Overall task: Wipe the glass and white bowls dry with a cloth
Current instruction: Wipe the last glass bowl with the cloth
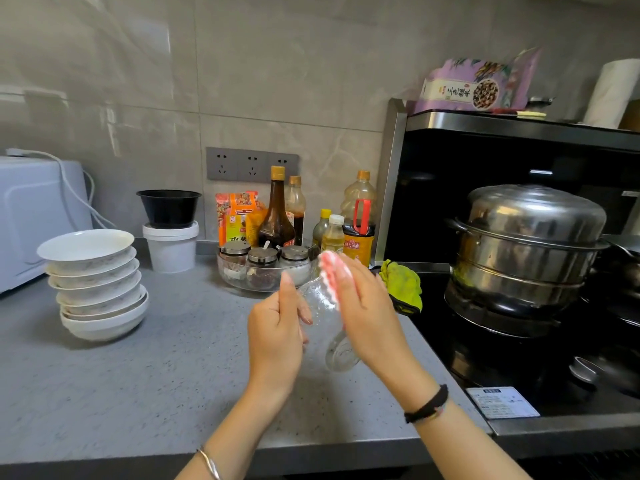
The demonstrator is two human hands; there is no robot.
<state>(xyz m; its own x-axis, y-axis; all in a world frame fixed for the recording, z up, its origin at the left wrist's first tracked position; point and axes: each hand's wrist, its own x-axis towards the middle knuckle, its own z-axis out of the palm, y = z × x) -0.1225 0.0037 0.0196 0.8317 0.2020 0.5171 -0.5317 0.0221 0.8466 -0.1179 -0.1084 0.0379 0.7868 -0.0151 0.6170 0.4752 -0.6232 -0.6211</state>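
Glass bowl [323, 327], right of the white bowls [97, 285], could slip (wet, judging): my left hand [277, 336] only cups it, right hand [363, 310] fingers pressing the cloth [328, 277] flat.

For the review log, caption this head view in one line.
Left hand steadies glass bowl while right hand wipes with cloth.

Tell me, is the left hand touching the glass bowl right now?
Touching. The head view shows the left hand wrapped around the near side of the glass bowl, fingers curled on its rim.
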